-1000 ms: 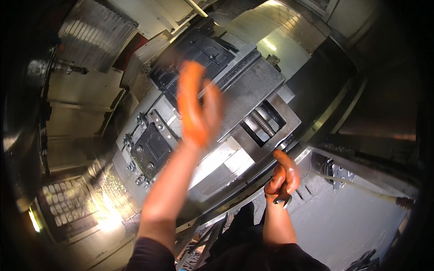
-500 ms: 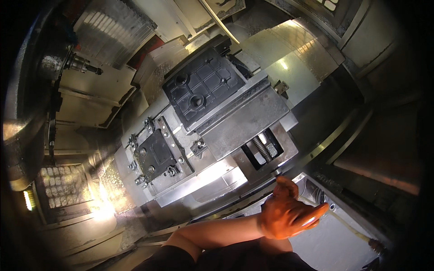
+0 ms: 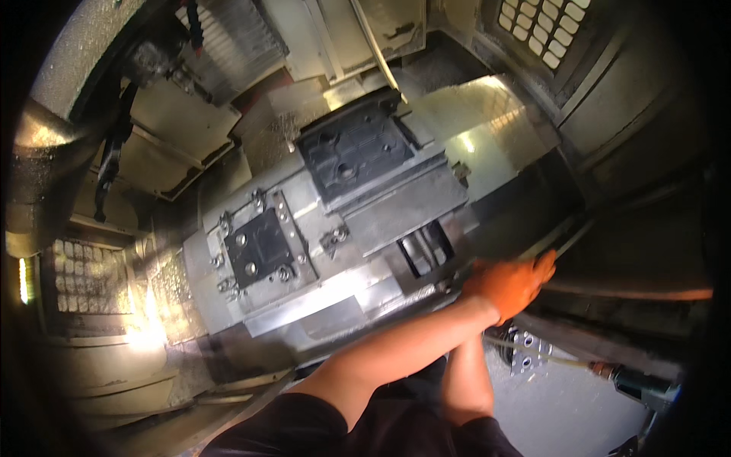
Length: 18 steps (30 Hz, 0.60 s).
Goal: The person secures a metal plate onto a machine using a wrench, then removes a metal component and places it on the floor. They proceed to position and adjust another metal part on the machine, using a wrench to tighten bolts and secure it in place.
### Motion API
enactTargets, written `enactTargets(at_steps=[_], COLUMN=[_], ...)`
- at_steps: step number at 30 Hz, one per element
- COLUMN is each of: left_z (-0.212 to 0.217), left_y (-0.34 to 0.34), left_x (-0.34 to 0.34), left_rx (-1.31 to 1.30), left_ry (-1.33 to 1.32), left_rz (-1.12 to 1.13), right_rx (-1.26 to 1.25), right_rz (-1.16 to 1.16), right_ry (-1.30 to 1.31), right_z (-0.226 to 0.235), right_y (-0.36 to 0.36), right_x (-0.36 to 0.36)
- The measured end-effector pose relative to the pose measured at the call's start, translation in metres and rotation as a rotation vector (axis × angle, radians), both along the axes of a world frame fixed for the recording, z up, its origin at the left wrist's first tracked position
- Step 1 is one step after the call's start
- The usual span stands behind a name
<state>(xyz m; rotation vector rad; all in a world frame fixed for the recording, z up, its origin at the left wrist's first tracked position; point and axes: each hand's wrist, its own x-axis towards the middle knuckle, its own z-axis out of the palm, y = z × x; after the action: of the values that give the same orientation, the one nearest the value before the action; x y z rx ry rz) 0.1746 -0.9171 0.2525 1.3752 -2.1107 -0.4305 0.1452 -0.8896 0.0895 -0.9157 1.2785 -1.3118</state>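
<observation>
Inside, two dark fixture plates (image 3: 263, 245); one orange-gloved hand (image 3: 510, 286) curls on a rail (image 3: 567, 242).

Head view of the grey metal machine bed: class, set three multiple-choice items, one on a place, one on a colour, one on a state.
1. Where is the orange-gloved hand?
A. at the bed's right edge
B. on the far left grating
C. on the top wall panel

2. What colour are the two bolted fixture plates?
A. white
B. black
C. green

3. How do the forearms lie?
A. crossed
B. far apart
C. out of view

A: the orange-gloved hand reaches past the right side of the grey metal machine bed.
B: the two fixture plates are black.
A: one forearm overlaps the other.
</observation>
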Motion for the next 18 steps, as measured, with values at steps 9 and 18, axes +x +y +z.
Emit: enactTargets(at_steps=[9,18], left_z=[0.025,-0.156], left_y=[0.045,0.143], left_x=[0.007,0.252], left_rx=[-0.117,-0.177], left_ry=[0.37,0.451], left_rz=[0.123,1.261], right_rx=[-0.028,-0.352], right_rz=[0.043,0.408], right_ry=[0.09,0.731], right_z=[0.006,0.074], right_y=[0.022,-0.02], right_x=[-0.02,0.08])
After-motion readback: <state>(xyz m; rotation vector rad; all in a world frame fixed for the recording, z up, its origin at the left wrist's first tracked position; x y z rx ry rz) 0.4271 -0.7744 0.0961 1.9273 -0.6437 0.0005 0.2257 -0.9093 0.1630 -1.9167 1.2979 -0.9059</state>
